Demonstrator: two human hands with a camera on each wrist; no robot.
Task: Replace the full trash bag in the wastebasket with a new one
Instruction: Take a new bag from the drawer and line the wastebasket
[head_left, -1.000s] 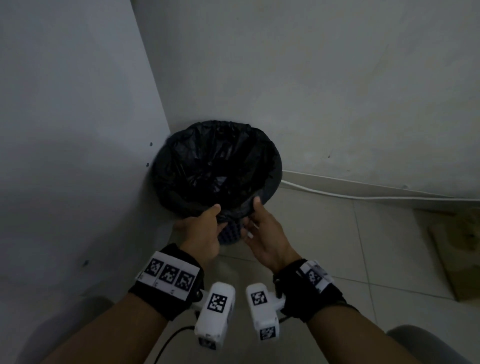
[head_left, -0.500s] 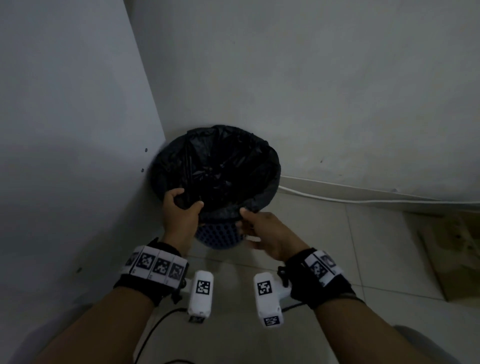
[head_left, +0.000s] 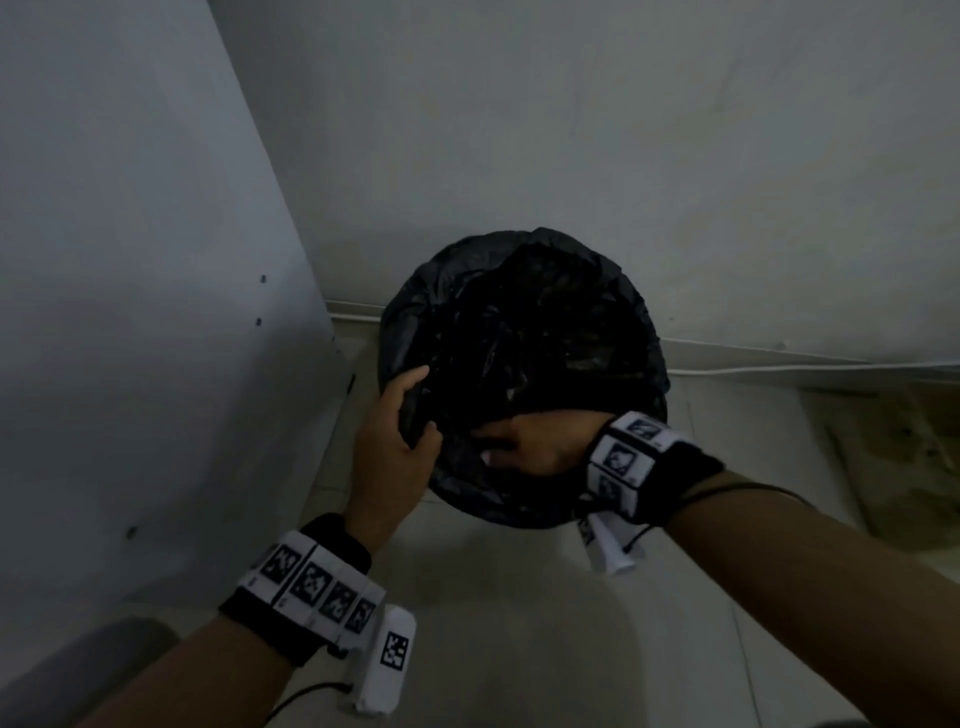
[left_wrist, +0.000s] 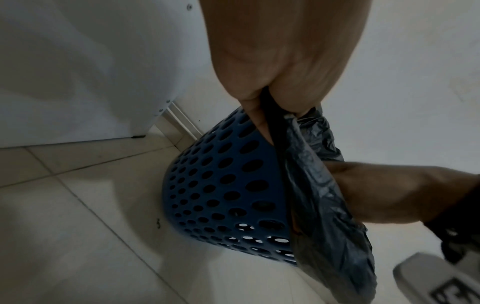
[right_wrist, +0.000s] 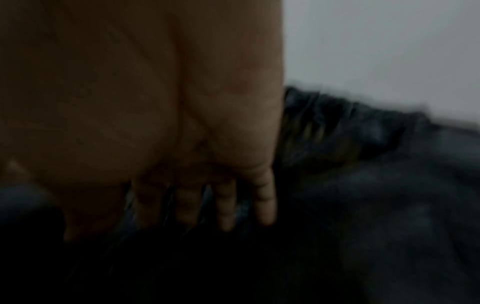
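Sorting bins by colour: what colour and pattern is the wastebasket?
Blue, dotted with round holes; the wastebasket shows best in the left wrist view.

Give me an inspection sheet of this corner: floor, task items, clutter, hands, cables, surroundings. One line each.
Surface: pale tiled floor, dimly lit.
Job's things: black trash bag lines the blue perforated wastebasket, its edge folded over the rim; no new bag seen.
Clutter: brownish flat item on the floor at right, too dim to identify.
Grippers: left hand grips the bag's edge at the near rim; right hand reaches into the bag mouth, fingers straight in the blurred right wrist view.
Cables: white cable runs along the wall base.
Surroundings: white panel to the left, plain wall behind.
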